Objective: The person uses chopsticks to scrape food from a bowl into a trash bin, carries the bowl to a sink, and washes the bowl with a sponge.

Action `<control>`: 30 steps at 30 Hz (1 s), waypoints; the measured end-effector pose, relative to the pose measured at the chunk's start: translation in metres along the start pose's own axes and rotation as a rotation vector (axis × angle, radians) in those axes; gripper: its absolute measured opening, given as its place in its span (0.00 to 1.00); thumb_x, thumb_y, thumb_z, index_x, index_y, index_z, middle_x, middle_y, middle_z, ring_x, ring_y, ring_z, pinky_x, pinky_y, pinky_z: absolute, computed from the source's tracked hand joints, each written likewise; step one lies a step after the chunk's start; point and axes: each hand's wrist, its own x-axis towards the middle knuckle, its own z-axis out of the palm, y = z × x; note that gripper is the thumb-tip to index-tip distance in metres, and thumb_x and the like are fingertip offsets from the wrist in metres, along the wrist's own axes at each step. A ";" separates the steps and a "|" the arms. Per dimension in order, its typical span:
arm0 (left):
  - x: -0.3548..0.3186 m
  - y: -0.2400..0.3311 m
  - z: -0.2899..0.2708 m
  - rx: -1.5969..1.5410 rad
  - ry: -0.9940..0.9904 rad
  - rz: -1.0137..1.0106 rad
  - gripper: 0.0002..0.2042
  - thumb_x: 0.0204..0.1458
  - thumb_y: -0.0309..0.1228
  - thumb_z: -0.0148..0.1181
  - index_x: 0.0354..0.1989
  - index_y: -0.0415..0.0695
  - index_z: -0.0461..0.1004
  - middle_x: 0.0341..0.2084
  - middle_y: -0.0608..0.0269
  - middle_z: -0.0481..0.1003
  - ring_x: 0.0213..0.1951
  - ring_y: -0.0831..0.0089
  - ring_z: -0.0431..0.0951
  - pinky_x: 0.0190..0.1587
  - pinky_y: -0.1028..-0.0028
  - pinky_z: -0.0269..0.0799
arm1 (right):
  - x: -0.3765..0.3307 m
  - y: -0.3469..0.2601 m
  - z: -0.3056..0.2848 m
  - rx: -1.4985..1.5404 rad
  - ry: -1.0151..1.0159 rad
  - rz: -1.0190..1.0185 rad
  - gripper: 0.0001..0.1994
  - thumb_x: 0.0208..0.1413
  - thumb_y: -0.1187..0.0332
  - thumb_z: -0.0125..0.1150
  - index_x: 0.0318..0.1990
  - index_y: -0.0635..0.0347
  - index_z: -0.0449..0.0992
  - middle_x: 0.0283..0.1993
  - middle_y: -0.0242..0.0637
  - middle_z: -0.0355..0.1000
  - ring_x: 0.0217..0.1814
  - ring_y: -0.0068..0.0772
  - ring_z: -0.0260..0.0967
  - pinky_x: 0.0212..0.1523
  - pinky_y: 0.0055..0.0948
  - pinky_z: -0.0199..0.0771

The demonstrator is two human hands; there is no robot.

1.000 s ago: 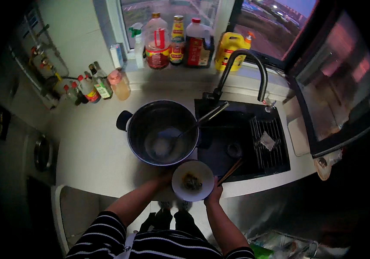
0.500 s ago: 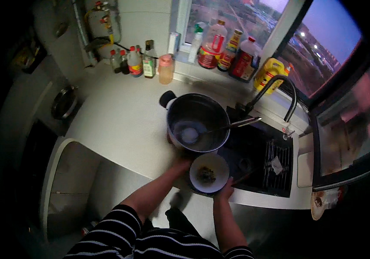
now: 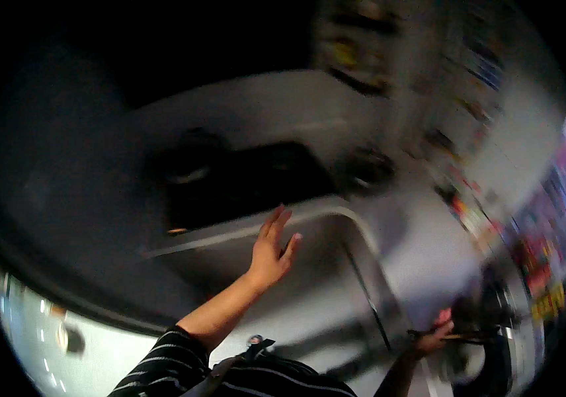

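My left hand is raised with its fingers stretched out and nothing in it. It hangs in front of the counter edge, nearest to the black stove. Low on the right, my right hand is closed around thin dark sticks that look like chopsticks, though blur softens their outline. Just beyond that hand, below the sticks, sits a pale bowl, its contents not readable. The large dark pot stands behind it, smeared by motion.
A dark pan sits at the stove's left, and a round metal vessel stands to its right. The white counter curves toward blurred bottles by the window. Wall shelves hang at the back.
The view has swung left toward the stove, so bowl, pot and bottles now lie at the right. My left hand has let go of the bowl's side and risen; my right hand now holds the sticks.
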 end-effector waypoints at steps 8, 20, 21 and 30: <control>0.013 -0.117 -0.363 1.246 0.703 -0.131 0.24 0.49 0.37 0.57 0.51 0.37 0.63 0.61 0.39 0.49 0.64 0.47 0.48 0.59 0.44 0.45 | -0.115 0.033 0.152 -0.359 -0.375 0.077 0.25 0.61 0.52 0.39 0.53 0.63 0.69 0.55 0.42 0.67 0.55 0.32 0.61 0.58 0.31 0.54; 0.002 -0.085 -0.405 1.199 0.416 -0.571 0.25 0.49 0.36 0.54 0.54 0.36 0.61 0.60 0.37 0.50 0.62 0.46 0.50 0.62 0.51 0.41 | -0.187 0.019 0.223 -0.234 -0.483 0.126 0.22 0.61 0.53 0.42 0.50 0.62 0.72 0.50 0.44 0.69 0.55 0.36 0.64 0.56 0.35 0.59; 0.006 -0.125 -0.371 1.098 0.484 -0.344 0.26 0.48 0.35 0.54 0.55 0.35 0.59 0.60 0.36 0.49 0.62 0.43 0.50 0.62 0.49 0.40 | -0.166 0.033 0.209 -0.285 -0.506 0.011 0.23 0.61 0.52 0.41 0.50 0.62 0.72 0.49 0.44 0.70 0.53 0.34 0.64 0.55 0.34 0.61; -0.019 -0.062 -0.044 0.253 -0.336 0.128 0.26 0.49 0.39 0.54 0.51 0.32 0.61 0.62 0.34 0.42 0.64 0.40 0.41 0.59 0.40 0.27 | -0.139 0.011 0.131 -0.093 -0.190 0.120 0.18 0.62 0.62 0.45 0.44 0.69 0.74 0.43 0.40 0.73 0.46 0.28 0.69 0.51 0.27 0.64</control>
